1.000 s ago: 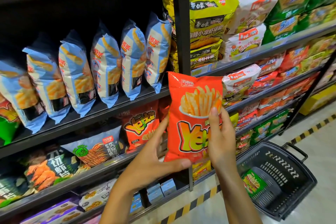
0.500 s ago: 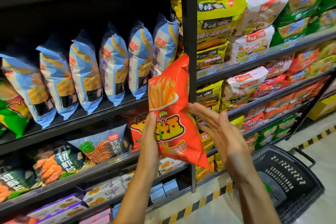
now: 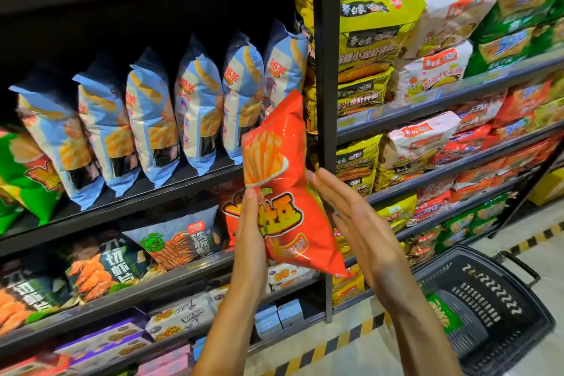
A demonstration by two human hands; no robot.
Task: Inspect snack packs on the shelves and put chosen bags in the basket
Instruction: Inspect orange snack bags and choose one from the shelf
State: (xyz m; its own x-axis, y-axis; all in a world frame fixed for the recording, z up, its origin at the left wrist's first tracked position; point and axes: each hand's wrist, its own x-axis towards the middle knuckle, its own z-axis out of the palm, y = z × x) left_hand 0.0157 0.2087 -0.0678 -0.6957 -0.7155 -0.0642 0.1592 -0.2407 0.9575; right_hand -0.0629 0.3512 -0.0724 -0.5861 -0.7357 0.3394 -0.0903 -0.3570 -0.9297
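Observation:
An orange bag of fries snacks (image 3: 287, 186) stands upright in front of the shelves, turned edge-on toward me. My left hand (image 3: 251, 232) grips its left side near the middle. My right hand (image 3: 357, 223) is flat with fingers spread, just right of the bag, its fingertips against the bag's back. A black plastic basket (image 3: 500, 290) sits on the floor at the lower right with a green snack bag (image 3: 442, 314) inside it.
Black shelves (image 3: 171, 195) hold a row of blue bags (image 3: 195, 107) at chest height, more orange bags (image 3: 232, 210) below. A black upright post (image 3: 325, 70) divides the units. Yellow and white packs (image 3: 378, 24) fill the right shelves. Yellow-black tape (image 3: 317, 351) marks the floor.
The bag has turned from front-on to edge-on and shifted left. My right hand let go of its front and now lies open behind it. My left hand moved up its side.

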